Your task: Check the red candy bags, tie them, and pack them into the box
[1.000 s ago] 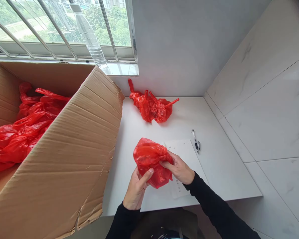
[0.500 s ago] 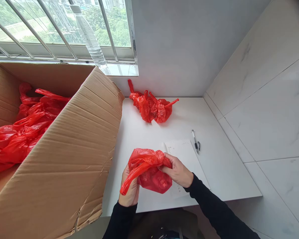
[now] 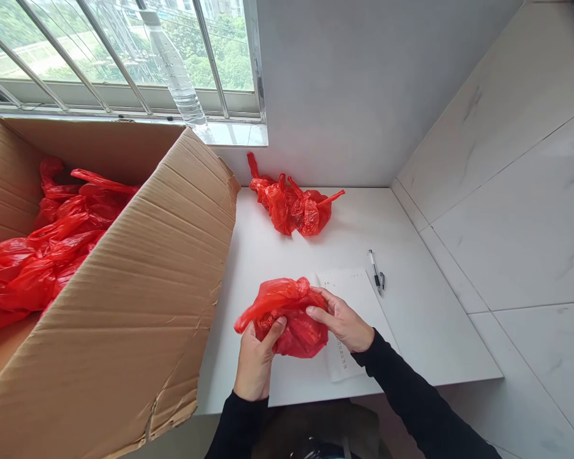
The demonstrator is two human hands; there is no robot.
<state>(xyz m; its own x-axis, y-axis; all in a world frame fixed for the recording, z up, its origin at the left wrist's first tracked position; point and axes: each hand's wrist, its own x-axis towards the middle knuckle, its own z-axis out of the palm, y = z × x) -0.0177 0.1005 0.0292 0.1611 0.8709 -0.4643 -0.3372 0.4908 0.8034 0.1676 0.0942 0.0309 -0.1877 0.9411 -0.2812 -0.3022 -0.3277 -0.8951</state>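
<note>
- The bag (image 3: pixel 299 335), red and crumpled, is between the fingers of your two hands, over the table (image 3: pixel 425 319); a strip of it juts out to the left, beyond your left thumb.
- Your left hand (image 3: pixel 254 364) pinches the bag's left side, thumb on the near face; the other fingers are mostly hidden behind the plastic.
- Your right hand (image 3: pixel 344 324) pinches the right side between thumb and fingers.
- Below your right fingers and to their right lies the paper (image 3: pixel 361 309), white with small dark writing, partly covered by your hand and the bag.
- Farther out and right of those fingers, the pen (image 3: pixel 374 271) lies just by the paper's edge.
- Straight beyond your fingers, near the wall, more red bags (image 3: pixel 281 207) sit bunched together.
- Left of your left fingers stands the open box (image 3: pixel 167 268), with a red heap (image 3: pixel 52 248) inside.
- Far beyond them, to the left, a clear bottle (image 3: pixel 178 76) stands on the sill (image 3: pixel 236 134).
</note>
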